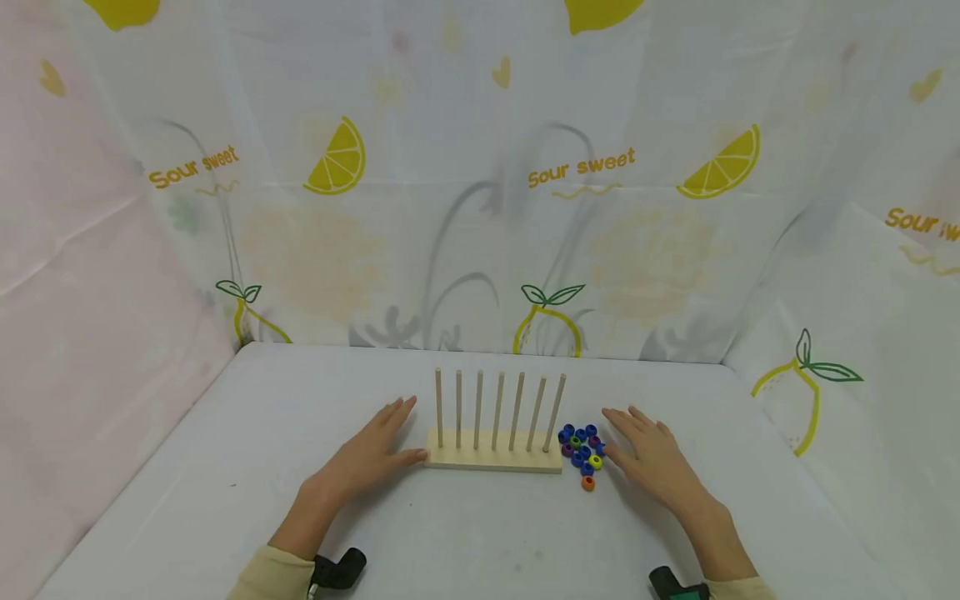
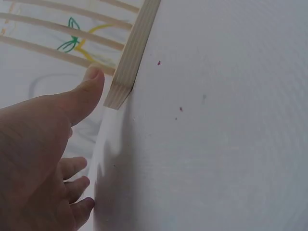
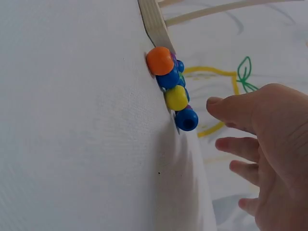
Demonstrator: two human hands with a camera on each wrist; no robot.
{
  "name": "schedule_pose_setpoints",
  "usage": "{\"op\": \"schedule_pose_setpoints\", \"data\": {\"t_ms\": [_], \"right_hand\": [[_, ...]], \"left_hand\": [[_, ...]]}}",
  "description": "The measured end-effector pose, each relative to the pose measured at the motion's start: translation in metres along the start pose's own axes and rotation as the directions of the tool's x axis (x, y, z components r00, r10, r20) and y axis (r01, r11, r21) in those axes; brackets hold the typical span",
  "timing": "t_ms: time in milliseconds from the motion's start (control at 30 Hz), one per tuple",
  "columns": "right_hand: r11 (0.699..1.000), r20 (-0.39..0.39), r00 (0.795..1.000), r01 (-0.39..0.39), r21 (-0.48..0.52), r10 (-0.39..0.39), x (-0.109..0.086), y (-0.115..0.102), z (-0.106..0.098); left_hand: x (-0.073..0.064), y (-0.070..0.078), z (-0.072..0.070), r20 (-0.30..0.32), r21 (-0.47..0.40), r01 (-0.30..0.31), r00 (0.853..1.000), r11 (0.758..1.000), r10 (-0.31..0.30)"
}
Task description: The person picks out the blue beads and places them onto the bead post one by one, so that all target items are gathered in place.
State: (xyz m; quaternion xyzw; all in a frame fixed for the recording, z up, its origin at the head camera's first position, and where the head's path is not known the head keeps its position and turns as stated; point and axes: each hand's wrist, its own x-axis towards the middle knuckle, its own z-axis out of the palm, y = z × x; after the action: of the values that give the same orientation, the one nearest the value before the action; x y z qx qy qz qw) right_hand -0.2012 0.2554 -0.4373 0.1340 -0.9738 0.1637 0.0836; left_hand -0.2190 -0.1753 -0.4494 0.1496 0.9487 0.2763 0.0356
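A pale wooden base [image 1: 493, 460] with a row of several upright wooden pegs [image 1: 497, 410] stands on the white table. Just off its right end lies a cluster of round beads with holes, mostly blue beads [image 1: 584, 452], plus a yellow bead [image 1: 596, 462], an orange bead [image 1: 588, 483], and a few green and purple ones. My left hand [image 1: 367, 454] is spread beside the base's left end, thumb tip right at its corner. To the right of the beads my right hand [image 1: 655, 458] extends with fingers apart, holding nothing; its thumb tip is close to a blue bead [image 3: 186, 119].
Behind the white table [image 1: 480, 533] hangs a pale cloth [image 1: 465, 250] printed with lemons and lettering, which also encloses both sides. Black wrist devices [image 1: 339, 569] show near both cuffs at the bottom. Small dark specks dot the tabletop.
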Motion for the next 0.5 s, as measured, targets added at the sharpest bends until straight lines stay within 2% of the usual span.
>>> {"op": "schedule_pose_setpoints", "data": {"t_ms": [233,500], "right_hand": [[1.000,0.027,0.999,-0.021,0.008,0.020,-0.0002,-0.0025,0.0012],[1.000,0.041,0.999,-0.021,0.000,0.021,0.0008,-0.0050,0.0044]], "left_hand": [[0.0007,0.0027,0.0023,0.003,-0.023,-0.040,0.999,0.999,0.040],[0.0018,0.0076,0.0058,0.004,-0.034,-0.057,0.998,0.998,0.057]]}}
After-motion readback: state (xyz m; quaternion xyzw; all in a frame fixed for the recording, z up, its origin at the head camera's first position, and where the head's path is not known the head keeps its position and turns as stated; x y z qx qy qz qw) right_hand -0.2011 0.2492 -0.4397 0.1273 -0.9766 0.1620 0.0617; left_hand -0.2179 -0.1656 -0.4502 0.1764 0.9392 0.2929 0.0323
